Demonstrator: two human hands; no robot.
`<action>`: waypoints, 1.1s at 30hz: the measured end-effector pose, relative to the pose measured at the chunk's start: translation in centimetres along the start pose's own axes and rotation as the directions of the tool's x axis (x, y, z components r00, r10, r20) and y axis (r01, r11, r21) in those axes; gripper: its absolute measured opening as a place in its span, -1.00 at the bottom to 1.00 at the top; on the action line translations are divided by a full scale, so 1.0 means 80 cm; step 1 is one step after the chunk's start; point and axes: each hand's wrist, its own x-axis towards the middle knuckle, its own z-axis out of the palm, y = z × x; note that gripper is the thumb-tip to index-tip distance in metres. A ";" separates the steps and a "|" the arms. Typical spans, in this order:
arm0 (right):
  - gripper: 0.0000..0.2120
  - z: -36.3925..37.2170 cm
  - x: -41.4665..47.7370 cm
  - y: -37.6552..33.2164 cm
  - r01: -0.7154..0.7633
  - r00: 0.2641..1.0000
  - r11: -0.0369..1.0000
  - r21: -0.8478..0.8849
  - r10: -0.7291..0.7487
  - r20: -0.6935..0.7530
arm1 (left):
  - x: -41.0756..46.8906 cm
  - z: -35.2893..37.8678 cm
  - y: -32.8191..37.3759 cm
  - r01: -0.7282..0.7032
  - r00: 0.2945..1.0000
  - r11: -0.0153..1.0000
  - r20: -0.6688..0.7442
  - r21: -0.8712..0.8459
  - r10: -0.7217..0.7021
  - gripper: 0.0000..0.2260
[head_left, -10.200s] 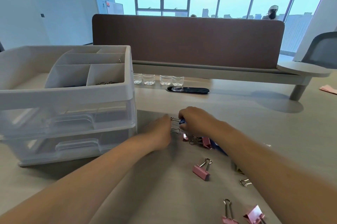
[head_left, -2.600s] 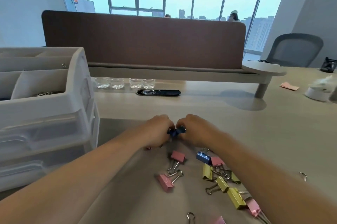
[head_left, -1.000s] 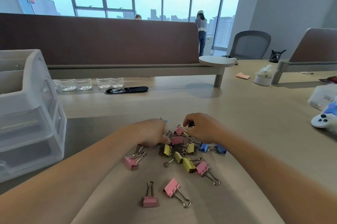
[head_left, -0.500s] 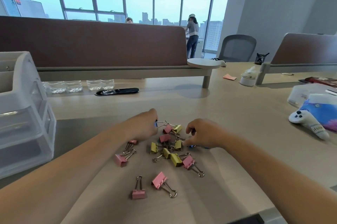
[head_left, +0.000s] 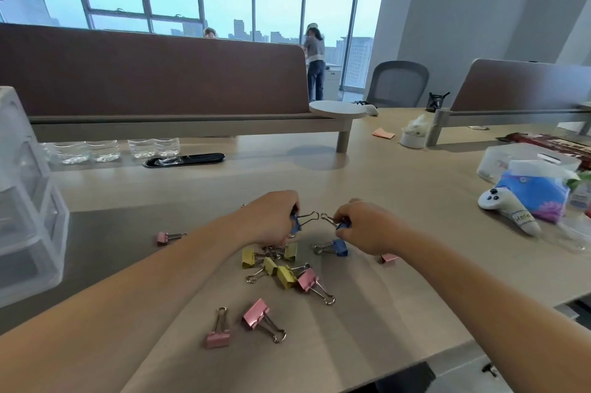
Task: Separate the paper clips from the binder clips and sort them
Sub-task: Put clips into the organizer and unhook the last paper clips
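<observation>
My left hand (head_left: 271, 216) grips a blue binder clip (head_left: 295, 223), its wire handles pointing right. My right hand (head_left: 364, 226) pinches another blue binder clip (head_left: 342, 225), its handles pointing left toward the first. Both clips are held just above the desk, handle tips nearly touching. Below them lies a pile of yellow binder clips (head_left: 271, 264), with pink binder clips (head_left: 256, 312) nearer me and a third blue binder clip (head_left: 339, 247) on the desk. One pink clip (head_left: 163, 237) lies apart at the left. No paper clips are clearly visible.
A white drawer organiser (head_left: 25, 200) stands at the left edge. Behind are water bottles (head_left: 112, 149) and a black oval tray (head_left: 185, 159). At right sit a plush toy (head_left: 518, 200), a clear box (head_left: 524, 159) and a white cup (head_left: 412, 139). The desk's front edge (head_left: 415, 357) runs near my right forearm.
Both hands have lifted from the pile, each now holding a blue clip. The view has swung right, so the organiser has slid to the left edge.
</observation>
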 end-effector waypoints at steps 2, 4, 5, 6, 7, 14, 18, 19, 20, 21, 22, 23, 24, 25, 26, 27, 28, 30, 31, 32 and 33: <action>-0.70 -0.006 -0.007 0.014 -0.050 0.999 0.999 0.015 0.050 -0.010 | 0.007 0.006 0.012 -0.020 1.000 1.000 0.000 -0.004 0.020 -0.90; -0.73 -0.011 -0.014 0.025 -0.096 0.995 0.995 0.033 0.097 -0.019 | 0.012 0.013 0.023 -0.044 0.999 0.999 -0.010 -0.003 0.044 -0.88; -0.74 -0.013 -0.017 0.031 -0.113 0.993 0.993 0.039 0.114 -0.023 | 0.015 0.016 0.028 -0.059 0.998 0.998 -0.018 -0.005 0.059 -0.87; -0.74 -0.014 -0.020 0.036 -0.126 0.992 0.991 0.042 0.127 -0.028 | 0.018 0.019 0.033 -0.073 0.997 0.997 -0.026 -0.005 0.073 -0.84; -0.74 -0.015 -0.024 0.040 -0.133 0.990 0.990 0.042 0.135 -0.031 | 0.022 0.023 0.037 -0.081 0.996 0.997 -0.029 0.001 0.081 -0.81; -0.70 -0.013 -0.031 0.055 -0.170 0.985 0.984 0.048 0.171 -0.028 | 0.040 0.043 0.053 -0.030 0.998 0.999 0.053 0.032 0.028 -0.79; -0.73 -0.010 -0.031 0.052 -0.166 0.986 0.985 0.053 0.166 -0.001 | 0.041 0.048 0.059 -0.033 0.989 0.995 0.145 0.098 0.018 -0.69; -0.75 -0.008 -0.030 0.052 -0.167 0.986 0.983 0.073 0.167 0.007 | 0.042 0.049 0.060 -0.033 0.987 0.994 0.158 0.108 0.016 -0.63; -0.76 -0.007 -0.029 0.050 -0.169 0.986 0.982 0.089 0.169 0.010 | 0.043 0.050 0.060 -0.040 0.986 0.992 0.163 0.120 0.020 -0.57; -0.78 -0.006 -0.029 0.048 -0.168 0.986 0.982 0.090 0.168 0.009 | 0.044 0.052 0.060 -0.048 0.985 0.990 0.170 0.130 0.025 -0.51; -0.78 -0.004 -0.028 0.047 -0.164 0.986 0.983 0.079 0.164 0.004 | 0.044 0.054 0.061 -0.055 0.984 0.989 0.175 0.138 0.030 -0.47; -0.79 -0.003 -0.027 0.046 -0.162 0.987 0.984 0.074 0.163 -0.002 | 0.044 0.056 0.061 -0.056 0.983 0.987 0.180 0.149 0.028 -0.46; -0.78 -0.002 -0.027 0.045 -0.162 0.987 0.983 0.080 0.163 -0.008 | 0.044 0.058 0.062 -0.056 0.983 0.984 0.179 0.167 0.026 -0.47; -0.77 -0.001 -0.027 0.043 -0.159 0.987 0.983 0.091 0.160 -0.009 | 0.043 0.059 0.063 -0.050 0.984 0.981 0.179 0.189 0.016 -0.50; -0.75 -0.001 -0.027 0.041 -0.154 0.988 0.983 0.098 0.156 -0.009 | 0.042 0.060 0.064 -0.045 0.984 0.977 0.176 0.206 0.008 -0.53; -0.73 -0.001 -0.027 0.040 -0.151 0.988 0.984 0.096 0.153 -0.007 | 0.042 0.061 0.064 -0.043 0.985 0.977 0.175 0.208 0.006 -0.57; -0.71 0.000 -0.027 0.038 -0.150 0.988 0.984 0.092 0.152 -0.005 | 0.043 0.062 0.063 -0.044 0.985 0.979 0.170 0.201 0.009 -0.60; -0.71 -0.001 -0.027 0.036 -0.145 0.989 0.985 0.097 0.146 -0.008 | 0.042 0.061 0.062 -0.039 0.988 0.980 0.155 0.197 0.009 -0.69; -0.72 -0.002 -0.027 0.033 -0.142 0.990 0.985 0.103 0.143 -0.007 | 0.040 0.058 0.061 -0.035 0.989 0.979 0.149 0.200 0.004 -0.74; -0.74 -0.002 -0.026 0.030 -0.137 0.990 0.984 0.113 0.138 -0.009 | 0.038 0.053 0.059 -0.031 0.990 0.980 0.139 0.196 0.004 -0.78; -0.75 -0.004 -0.025 0.027 -0.131 0.991 0.984 0.122 0.133 -0.011 | 0.034 0.048 0.057 -0.030 0.992 0.983 0.129 0.179 0.007 -0.79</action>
